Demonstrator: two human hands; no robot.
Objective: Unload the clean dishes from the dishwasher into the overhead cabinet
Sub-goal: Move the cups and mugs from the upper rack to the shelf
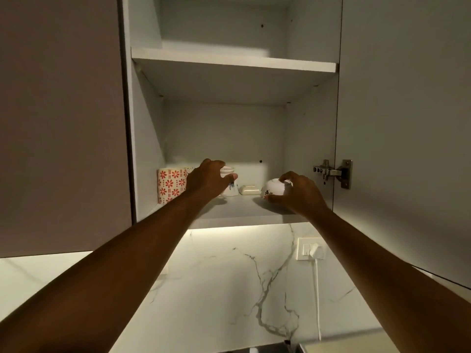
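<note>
Both my arms reach up into the open overhead cabinet (229, 212). My left hand (207, 180) grips a white cup (230, 188) with a blue mark, upside down on the bottom shelf. My right hand (297, 193) holds a small white bowl (274, 191) with a floral print, also upside down on that shelf, with fingers on its base and thumb at its rim. A mug with red flower pattern (170, 184) stands at the shelf's left. A small cream oblong dish (249, 189) lies between cup and bowl. The dishwasher is out of view.
The upper shelf (234, 61) holds nothing visible. The cabinet door (407, 123) stands open on the right, its hinge (334, 173) close to my right hand. Below is a marble backsplash (229, 289) with a wall socket (309, 248) and a white plug and cable.
</note>
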